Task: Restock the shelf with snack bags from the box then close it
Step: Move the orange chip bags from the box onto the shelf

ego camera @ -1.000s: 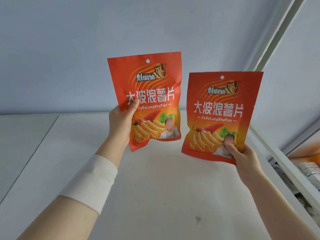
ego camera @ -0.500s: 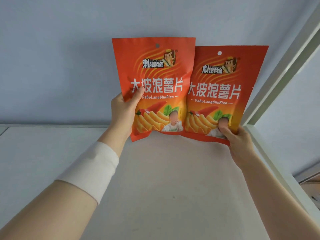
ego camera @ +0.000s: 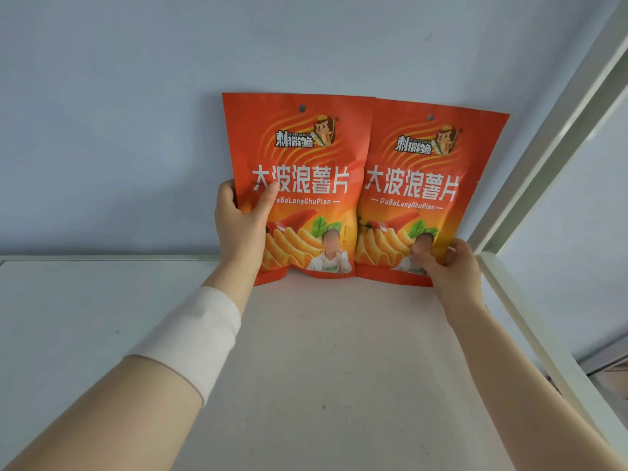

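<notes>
Left edge of the right bag [ego camera: 424, 171] tucked behind the left bag [ego camera: 302, 158]. Lower left corner of the left bag covered by the left hand [ego camera: 243, 229], most fingers out of sight behind it. Lower right corner of the right bag under the right hand [ego camera: 448, 266]. Printed faces on both bags blurred. Both forearms cut by the bottom edge.

Bright, even light — soft shadows, wide-angle bowing

Shop-like: white shelf [ego camera: 339, 368], identical snack bags [ego camera: 306, 158] upright (hang holes punched).
</notes>
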A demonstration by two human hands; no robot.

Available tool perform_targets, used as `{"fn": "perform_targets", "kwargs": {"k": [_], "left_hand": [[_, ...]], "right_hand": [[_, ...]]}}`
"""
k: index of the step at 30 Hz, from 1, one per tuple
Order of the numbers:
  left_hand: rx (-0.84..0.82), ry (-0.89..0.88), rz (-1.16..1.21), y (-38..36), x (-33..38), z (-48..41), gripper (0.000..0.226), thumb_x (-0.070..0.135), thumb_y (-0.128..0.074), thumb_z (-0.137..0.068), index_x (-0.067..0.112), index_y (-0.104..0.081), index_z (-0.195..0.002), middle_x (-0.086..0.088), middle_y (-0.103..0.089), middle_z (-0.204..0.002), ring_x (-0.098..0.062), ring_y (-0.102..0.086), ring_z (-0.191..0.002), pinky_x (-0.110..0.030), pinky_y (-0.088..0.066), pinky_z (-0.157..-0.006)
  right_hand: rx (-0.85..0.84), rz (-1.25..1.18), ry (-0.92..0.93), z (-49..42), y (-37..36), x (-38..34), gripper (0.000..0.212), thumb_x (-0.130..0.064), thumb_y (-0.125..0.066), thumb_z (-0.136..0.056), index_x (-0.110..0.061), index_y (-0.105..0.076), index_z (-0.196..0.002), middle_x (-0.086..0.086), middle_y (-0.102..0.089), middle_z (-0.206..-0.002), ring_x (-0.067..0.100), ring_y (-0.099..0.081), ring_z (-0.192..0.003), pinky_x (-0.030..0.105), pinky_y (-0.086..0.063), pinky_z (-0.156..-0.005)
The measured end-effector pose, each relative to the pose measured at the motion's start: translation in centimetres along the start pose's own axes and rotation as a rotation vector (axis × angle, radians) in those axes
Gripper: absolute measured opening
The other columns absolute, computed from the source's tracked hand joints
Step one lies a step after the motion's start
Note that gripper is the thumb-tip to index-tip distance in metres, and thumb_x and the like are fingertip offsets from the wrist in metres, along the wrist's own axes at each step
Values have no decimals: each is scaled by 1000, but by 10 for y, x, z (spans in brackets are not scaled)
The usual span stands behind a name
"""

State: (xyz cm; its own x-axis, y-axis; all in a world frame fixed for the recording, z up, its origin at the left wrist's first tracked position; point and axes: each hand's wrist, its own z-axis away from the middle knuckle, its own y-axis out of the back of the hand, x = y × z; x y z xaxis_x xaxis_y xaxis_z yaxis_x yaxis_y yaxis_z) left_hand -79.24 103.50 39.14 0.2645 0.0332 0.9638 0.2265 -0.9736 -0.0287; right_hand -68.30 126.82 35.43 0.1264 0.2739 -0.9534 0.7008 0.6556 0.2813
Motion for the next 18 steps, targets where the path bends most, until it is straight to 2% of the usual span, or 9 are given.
{"fn": "perform_targets", "kwargs": {"k": [2, 4, 6, 8, 11, 14, 18], "left_hand": [[3, -7, 0, 3, -1, 3, 41, 36, -69, -82, 17, -49, -112, 6, -60, -108, -1, -61, -89, -9, -51, -70], [12, -25, -6, 9, -1, 6, 44, 34, -69, -83, 15, -46, -114, 4, -58, -109, -1, -59, -92, -11, -49, -77], [2, -40, -62, 22, -2, 7, 48, 33, -68, -84, 10, -45, -120, 1, -57, -111, -9, -58, -99, -17, -45, -85], [-78, -49, -166, 40, -2, 11, 48, 30, -68, -84, 9, -47, -122, -3, -58, -115, -15, -57, -105, -19, -41, -86], [-221, -162, -483, 80, 0, 23, 45, 30, -70, -83, 10, -53, -120, -4, -58, -120, -18, -54, -112, -25, -39, -91], [-320, -382, -915, 128, 15, 34, 41, 32, -66, -85, 12, -56, -119, -5, -58, -120, -24, -53, -114, -35, -40, -94], [-418, -445, -1339, 203, 47, 49, 42, 40, -56, -90, 19, -51, -125, -3, -54, -122, -25, -49, -116, -35, -36, -90]], "right_hand": [[26, -1, -20, 4, -3, 0, 56, -40, -70, -79, -16, -47, -123, 3, -60, -115, 20, -60, -102, 31, -49, -77], [81, 54, 5, 12, -4, -1, 69, -49, -68, -77, -19, -41, -133, 1, -54, -127, 18, -52, -116, 39, -48, -92], [196, 161, 53, 27, -3, -9, 71, -53, -61, -81, -20, -34, -138, 2, -44, -136, 20, -40, -127, 43, -40, -102], [281, 306, 217, 43, -5, -18, 64, -45, -59, -85, -15, -36, -137, 9, -40, -136, 26, -35, -127, 42, -33, -106], [246, 522, 494, 70, -18, -34, 57, -23, -68, -78, -8, -46, -129, 16, -45, -132, 36, -39, -120, 42, -30, -100], [116, 687, 671, 98, -43, -54, 46, -19, -70, -77, -7, -55, -120, 16, -54, -123, 39, -44, -116, 51, -37, -92], [-107, 802, 868, 156, -85, -87, 38, -13, -77, -67, -6, -63, -101, 16, -64, -102, 42, -58, -100, 51, -46, -81]]}}
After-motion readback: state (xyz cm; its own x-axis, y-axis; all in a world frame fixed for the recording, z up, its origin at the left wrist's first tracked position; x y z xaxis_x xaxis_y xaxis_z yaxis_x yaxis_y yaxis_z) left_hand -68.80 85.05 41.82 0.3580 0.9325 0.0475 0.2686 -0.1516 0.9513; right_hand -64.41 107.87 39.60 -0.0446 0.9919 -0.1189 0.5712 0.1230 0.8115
